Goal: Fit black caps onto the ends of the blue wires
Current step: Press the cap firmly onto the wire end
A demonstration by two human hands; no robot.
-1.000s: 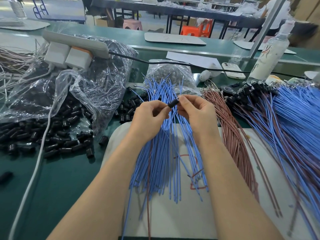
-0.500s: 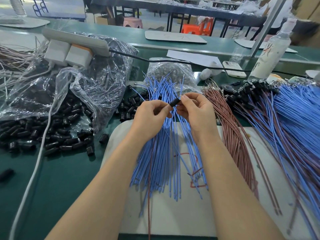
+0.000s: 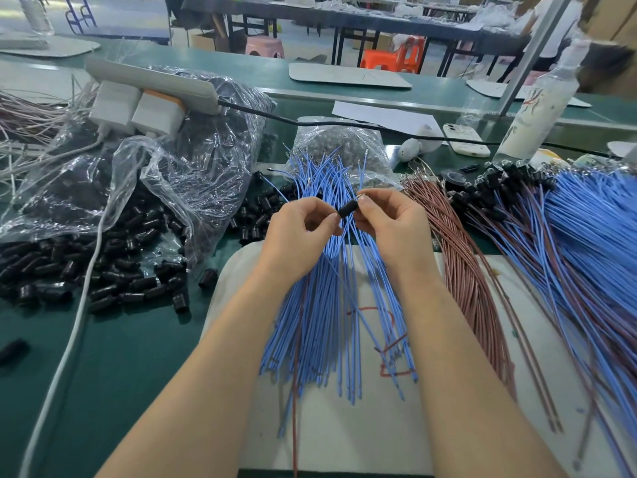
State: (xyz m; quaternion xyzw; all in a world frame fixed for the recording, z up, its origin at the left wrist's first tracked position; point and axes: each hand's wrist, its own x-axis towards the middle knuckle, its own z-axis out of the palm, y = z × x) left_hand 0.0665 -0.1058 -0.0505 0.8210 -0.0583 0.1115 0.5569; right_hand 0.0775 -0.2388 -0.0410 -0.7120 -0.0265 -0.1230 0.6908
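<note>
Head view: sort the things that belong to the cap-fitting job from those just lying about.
Job: black cap held between left hand and right hand; blue wires; loose black caps; capped blue wires.
Lying about: phone; spray bottle; power strip; brown wires.

Brown wires (image 3: pixel 462 270), phone (image 3: pixel 465 139), spray bottle (image 3: pixel 537 108)

Noted at centre of surface (image 3: pixel 120 357): mat (image 3: pixel 327 436), wires (image 3: pixel 320 322) on it. Loose caps (image 3: pixel 113 281) left of mat, before bag (image 3: pixel 193 174); power strip (image 3: pixel 155 81) on bag. Small bag (image 3: pixel 341 143) behind wires. Capped wires (image 3: pixel 586 236) right of these; phone (image 3: pixel 465 139) and bottle (image 3: pixel 537 108) behind. One cap (image 3: pixel 345 210) between left hand (image 3: pixel 296 236) and right hand (image 3: pixel 393 225), above wires.
</note>
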